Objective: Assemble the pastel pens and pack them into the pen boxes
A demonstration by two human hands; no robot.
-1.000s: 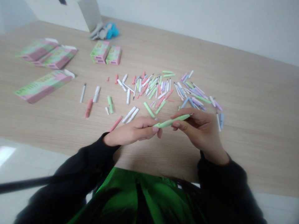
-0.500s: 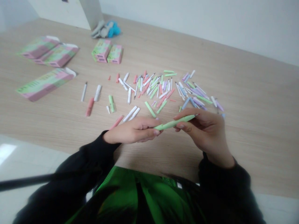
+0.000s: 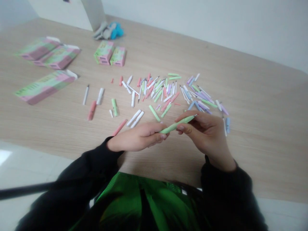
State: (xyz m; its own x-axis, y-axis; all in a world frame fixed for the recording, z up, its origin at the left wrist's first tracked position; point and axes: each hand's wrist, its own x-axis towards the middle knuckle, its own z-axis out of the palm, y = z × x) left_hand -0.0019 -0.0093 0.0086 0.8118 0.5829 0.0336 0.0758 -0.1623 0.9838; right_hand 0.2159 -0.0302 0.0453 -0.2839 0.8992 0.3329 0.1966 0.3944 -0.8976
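A pale green pen (image 3: pixel 176 125) lies across the gap between my hands, its thin metal tip pointing up and right. My right hand (image 3: pixel 204 134) pinches the front part between thumb and fingers. My left hand (image 3: pixel 137 137) closes around the rear end, whose last bit is hidden by the fingertips. Just beyond my hands, a loose spread of pen parts (image 3: pixel 163 91) in white, pink, green, lilac and blue covers the wooden table (image 3: pixel 260 128). A pale blue pen part (image 3: pixel 227 125) lies close to my right hand.
Pink-and-green cardboard boxes (image 3: pixel 45 87) lie flat at the left, with two smaller ones (image 3: pixel 110 54) behind the parts. A blue and grey cloth (image 3: pixel 109 31) sits at the far edge against a white wall. Black sleeves cover both my forearms.
The pen's tip has swung left and my right hand has shifted slightly left, shortening the pen's span to the right. Both hands keep hold of it.
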